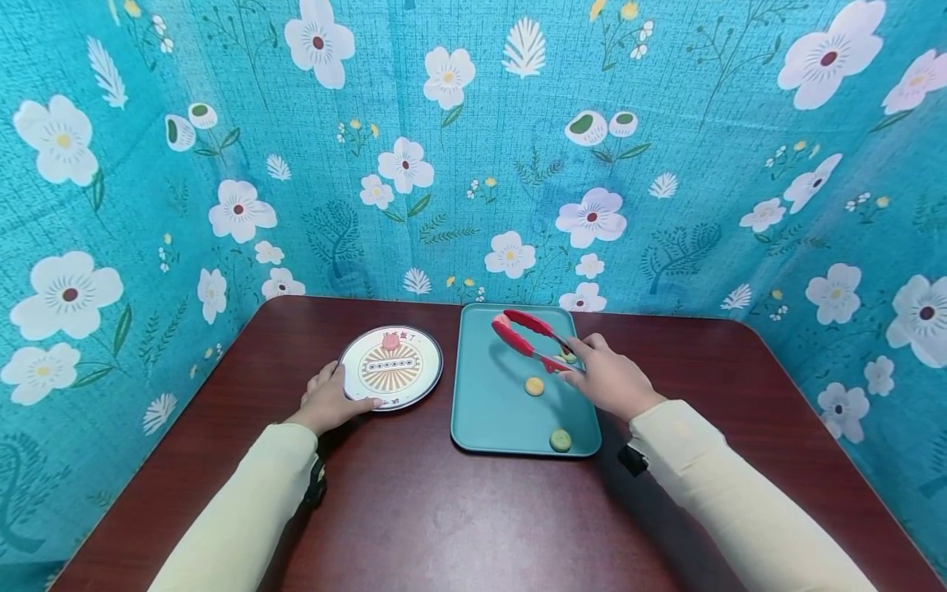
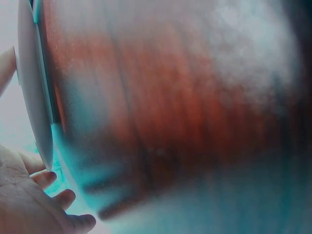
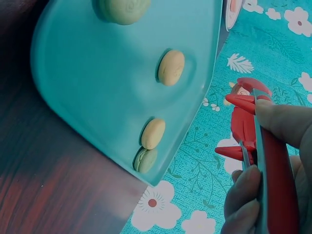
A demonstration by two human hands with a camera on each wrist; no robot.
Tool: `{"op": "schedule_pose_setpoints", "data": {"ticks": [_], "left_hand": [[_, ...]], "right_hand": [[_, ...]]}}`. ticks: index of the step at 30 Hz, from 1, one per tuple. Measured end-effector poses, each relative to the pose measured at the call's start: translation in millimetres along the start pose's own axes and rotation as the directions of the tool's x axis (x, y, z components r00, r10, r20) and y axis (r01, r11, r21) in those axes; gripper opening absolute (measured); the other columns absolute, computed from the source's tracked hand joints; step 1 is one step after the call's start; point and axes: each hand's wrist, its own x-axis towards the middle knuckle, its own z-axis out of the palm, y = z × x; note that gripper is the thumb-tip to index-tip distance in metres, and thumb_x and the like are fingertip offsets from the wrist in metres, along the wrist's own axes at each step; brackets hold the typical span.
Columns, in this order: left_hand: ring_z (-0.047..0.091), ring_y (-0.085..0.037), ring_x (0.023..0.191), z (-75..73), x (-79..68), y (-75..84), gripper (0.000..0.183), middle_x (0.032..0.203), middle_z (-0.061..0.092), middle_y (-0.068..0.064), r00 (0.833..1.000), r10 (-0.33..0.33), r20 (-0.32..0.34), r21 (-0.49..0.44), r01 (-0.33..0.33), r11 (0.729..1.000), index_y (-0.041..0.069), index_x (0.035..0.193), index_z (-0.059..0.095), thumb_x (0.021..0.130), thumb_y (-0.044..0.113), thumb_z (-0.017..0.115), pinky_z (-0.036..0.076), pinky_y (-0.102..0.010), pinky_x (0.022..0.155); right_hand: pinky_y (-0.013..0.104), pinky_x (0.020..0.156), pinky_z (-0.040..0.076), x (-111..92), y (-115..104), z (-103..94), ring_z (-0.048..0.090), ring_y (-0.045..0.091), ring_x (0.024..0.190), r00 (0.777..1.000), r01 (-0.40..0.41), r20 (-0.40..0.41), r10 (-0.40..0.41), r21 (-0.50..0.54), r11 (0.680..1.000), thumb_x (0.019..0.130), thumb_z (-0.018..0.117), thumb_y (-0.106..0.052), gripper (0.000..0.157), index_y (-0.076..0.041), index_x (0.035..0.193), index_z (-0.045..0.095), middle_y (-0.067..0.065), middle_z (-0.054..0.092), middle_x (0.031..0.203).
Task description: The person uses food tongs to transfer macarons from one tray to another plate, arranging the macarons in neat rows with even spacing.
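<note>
My left hand [image 1: 327,400] rests at the left and near rim of a round white plate [image 1: 358,393], its thumb along the near edge. In the left wrist view its other fingers [image 2: 63,197] spread out beside the plate's rim. A pink macaron [image 1: 390,341] sits on the plate's far part. My right hand [image 1: 612,380] grips red tongs [image 1: 533,327] above the teal tray [image 1: 481,411]. Between the tongs' tips shows a small pinkish piece [image 1: 505,320], mostly hidden. A yellow macaron [image 1: 534,386] lies mid-tray and a green macaron [image 1: 560,441] near its front right corner.
At the tray's right side another yellow macaron [image 3: 153,133] and green macaron [image 3: 146,161] lie against each other, partly behind the tongs in the head view. Plate and tray stand apart on a dark red-brown table [image 1: 459,510]. A blue flowered cloth [image 1: 459,205] hangs behind.
</note>
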Motion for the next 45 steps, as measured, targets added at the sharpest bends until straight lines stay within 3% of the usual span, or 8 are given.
{"op": "schedule_pose_setpoints", "data": {"ticks": [45], "left_hand": [[0.013,-0.048,0.136,0.0,-1.3,0.9,0.111,0.153,0.011,-0.028,1.0,0.004,-0.007,0.004,-0.004,1.0,-0.007,0.151,0.01,0.079,0.053,0.07,0.017,-0.064,0.109]], "right_hand": [[0.032,0.051,0.048,11.4,-34.1,-1.5,0.053,0.015,0.048,0.998,0.042,0.041,-0.043,0.025,0.999,0.092,0.065,-0.037,0.071,-0.01,0.15,0.035,0.02,0.045,0.13]]}}
